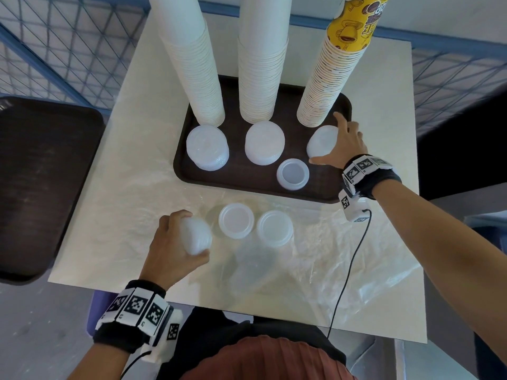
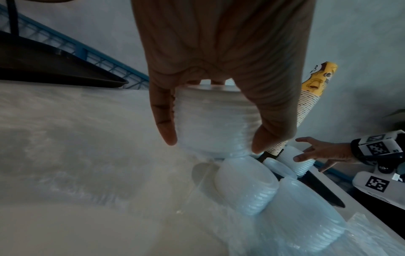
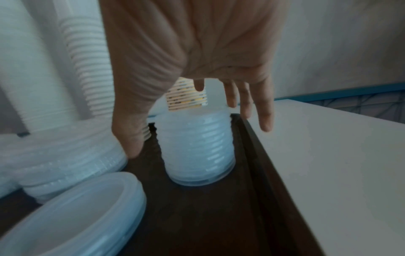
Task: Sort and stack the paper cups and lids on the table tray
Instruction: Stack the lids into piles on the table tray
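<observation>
My left hand (image 1: 170,239) grips a tilted stack of translucent lids (image 1: 196,235) just above the table in front of the brown tray (image 1: 186,171); in the left wrist view thumb and fingers clamp that lid stack (image 2: 214,121). My right hand (image 1: 345,141) hovers with spread fingers over the right lid stack (image 1: 322,145) on the tray. In the right wrist view the thumb stands apart from this stack (image 3: 197,147). Three tall cup stacks stand at the tray's back: two white (image 1: 197,69) (image 1: 262,64), one yellow-printed (image 1: 329,78). Three more lid stacks (image 1: 207,151) (image 1: 264,142) (image 1: 292,174) sit on the tray.
Two lid stacks (image 1: 236,220) (image 1: 275,228) stand on the white table beside my left hand. Crumpled clear plastic wrap (image 1: 315,256) covers the table's near right part. A second dark tray (image 1: 41,187) lies off the left edge. Blue mesh fencing surrounds the table.
</observation>
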{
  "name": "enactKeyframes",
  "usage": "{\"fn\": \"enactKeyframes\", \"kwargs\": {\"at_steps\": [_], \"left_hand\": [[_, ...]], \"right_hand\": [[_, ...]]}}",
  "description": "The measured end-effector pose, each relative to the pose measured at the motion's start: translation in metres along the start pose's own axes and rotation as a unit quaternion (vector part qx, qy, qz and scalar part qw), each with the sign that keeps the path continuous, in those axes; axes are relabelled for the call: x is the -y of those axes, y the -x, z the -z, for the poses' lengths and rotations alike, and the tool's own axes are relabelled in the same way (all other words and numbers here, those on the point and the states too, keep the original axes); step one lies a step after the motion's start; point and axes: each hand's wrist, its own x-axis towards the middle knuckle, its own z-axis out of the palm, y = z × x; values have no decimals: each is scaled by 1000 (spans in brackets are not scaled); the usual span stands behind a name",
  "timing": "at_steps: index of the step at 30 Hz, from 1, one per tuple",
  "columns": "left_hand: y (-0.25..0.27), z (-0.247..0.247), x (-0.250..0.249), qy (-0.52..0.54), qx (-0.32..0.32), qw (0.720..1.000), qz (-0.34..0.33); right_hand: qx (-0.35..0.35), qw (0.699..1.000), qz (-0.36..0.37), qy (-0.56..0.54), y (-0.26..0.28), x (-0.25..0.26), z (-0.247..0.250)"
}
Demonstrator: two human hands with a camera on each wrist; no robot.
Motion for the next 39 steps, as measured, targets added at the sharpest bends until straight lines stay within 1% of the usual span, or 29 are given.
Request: {"fn": "enactKeyframes", "kwargs": {"at_steps": [4,6,10,13,16,19,23,26,29,33,39], "left_hand": [[-12,2,-31,-4,-5,998,-62],[-26,2,-58,-18,10,994,-110],[-68,-8,-122,-70,46,974,-209],[-101,-24,-172,-127,69,958,-248],[-131,-42,-217,-186,81,935,-289],[-156,-60,-249,-225,100,921,-302],[-179,-82,-274,-271,126,905,-304],[-188,-96,-281,-306,132,892,-304],[-193,-107,-282,-336,140,881,-302],[-199,-113,-283,-344,146,878,-300],[-199,-116,-287,-358,147,870,-307]], "right_hand": [[-67,996,-4,-60,32,-18,9],[-78,993,-6,-87,54,-32,10],[-45,991,-32,-121,102,-61,3],[-21,991,-39,-127,140,-78,-9],[-4,994,-27,-107,176,-92,-33],[2,998,-16,-63,207,-101,-60],[-44,998,33,-20,232,-109,-92],[-51,998,32,-9,238,-114,-104],[-41,998,42,6,244,-119,-113],[-44,998,51,14,246,-122,-118],[-50,998,40,18,245,-120,-116]]}}
